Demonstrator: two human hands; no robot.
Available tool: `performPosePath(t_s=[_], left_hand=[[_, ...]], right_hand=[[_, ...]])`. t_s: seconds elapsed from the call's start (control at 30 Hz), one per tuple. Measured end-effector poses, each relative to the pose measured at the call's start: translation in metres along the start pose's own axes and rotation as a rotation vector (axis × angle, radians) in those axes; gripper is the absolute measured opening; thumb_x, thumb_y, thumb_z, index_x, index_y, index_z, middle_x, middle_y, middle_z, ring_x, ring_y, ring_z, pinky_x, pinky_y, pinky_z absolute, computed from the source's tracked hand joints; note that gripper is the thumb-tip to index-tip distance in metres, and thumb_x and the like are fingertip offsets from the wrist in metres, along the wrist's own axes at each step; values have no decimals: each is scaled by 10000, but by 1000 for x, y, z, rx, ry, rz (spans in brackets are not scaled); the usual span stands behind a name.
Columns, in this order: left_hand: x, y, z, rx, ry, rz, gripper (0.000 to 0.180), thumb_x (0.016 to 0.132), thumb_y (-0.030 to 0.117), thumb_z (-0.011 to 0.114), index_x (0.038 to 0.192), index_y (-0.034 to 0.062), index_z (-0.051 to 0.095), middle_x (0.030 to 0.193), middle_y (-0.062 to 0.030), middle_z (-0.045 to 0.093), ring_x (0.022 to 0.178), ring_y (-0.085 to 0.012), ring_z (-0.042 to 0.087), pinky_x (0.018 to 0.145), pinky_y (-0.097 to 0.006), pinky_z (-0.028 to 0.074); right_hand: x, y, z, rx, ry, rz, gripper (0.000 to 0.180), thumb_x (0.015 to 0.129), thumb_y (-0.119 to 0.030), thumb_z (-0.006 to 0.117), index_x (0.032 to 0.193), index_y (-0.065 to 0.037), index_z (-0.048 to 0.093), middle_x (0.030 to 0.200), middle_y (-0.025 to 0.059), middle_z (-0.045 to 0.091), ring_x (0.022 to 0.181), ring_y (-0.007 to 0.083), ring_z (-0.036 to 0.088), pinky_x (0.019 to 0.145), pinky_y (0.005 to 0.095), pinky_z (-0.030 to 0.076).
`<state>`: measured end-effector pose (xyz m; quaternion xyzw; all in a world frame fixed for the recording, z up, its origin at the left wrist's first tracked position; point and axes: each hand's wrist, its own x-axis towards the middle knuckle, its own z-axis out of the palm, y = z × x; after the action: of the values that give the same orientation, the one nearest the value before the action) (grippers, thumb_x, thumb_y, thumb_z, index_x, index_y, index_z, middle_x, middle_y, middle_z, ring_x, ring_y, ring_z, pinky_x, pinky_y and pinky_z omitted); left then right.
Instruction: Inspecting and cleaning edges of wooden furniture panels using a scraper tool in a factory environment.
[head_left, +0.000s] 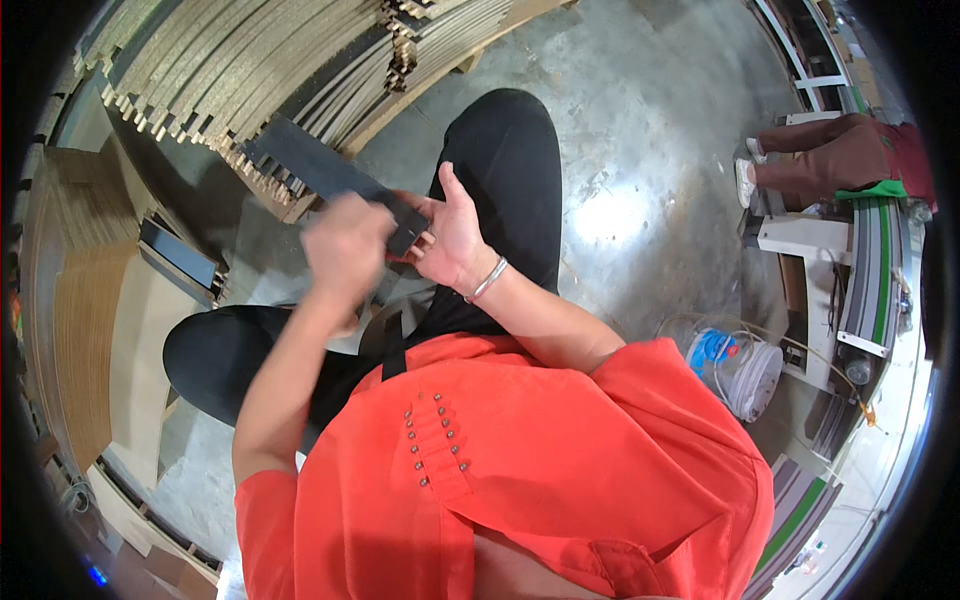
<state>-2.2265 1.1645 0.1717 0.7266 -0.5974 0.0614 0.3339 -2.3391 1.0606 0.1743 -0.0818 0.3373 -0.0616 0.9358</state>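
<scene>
A long dark flat board [318, 170] runs from the stacks at upper left down to my hands. My left hand [345, 250] is closed over the board near its lower end and looks blurred. My right hand [452, 235] cups the board's lower end, palm up and fingers spread under it, a metal bracelet [488, 280] on the wrist. Below the hands are my black trousers and orange shirt.
Stacks of pale chipboard strips [250, 60] fill the upper left; brown panels [85, 330] stand at the left. A white bucket with blue contents [735, 365] sits on the concrete floor [650, 120] at right. Another person's legs [830, 155] show beside a machine [870, 270] at far right.
</scene>
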Motion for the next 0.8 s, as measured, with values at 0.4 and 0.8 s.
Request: performPosePath(t_s=[0.4,0.8], left_hand=[[18,-29,-4,34,66,-301,48,699,66,616,721,102,593,651,-60,474,642,-241,561,546,-362,447],[29,-87,4,259,104,45,65,749,136,610,701,98,630,723,-65,579,654,-275,605,551,-388,498]], right_hand=[[-7,-7,9,-45,-12,11,921,850,-733,271,1356,32,351,1214,160,549,1068,339,558,965,528,376],[9,1,-11,-90,-128,107,743,930,-634,184,1285,-18,397,1068,205,592,817,289,598,684,374,497]])
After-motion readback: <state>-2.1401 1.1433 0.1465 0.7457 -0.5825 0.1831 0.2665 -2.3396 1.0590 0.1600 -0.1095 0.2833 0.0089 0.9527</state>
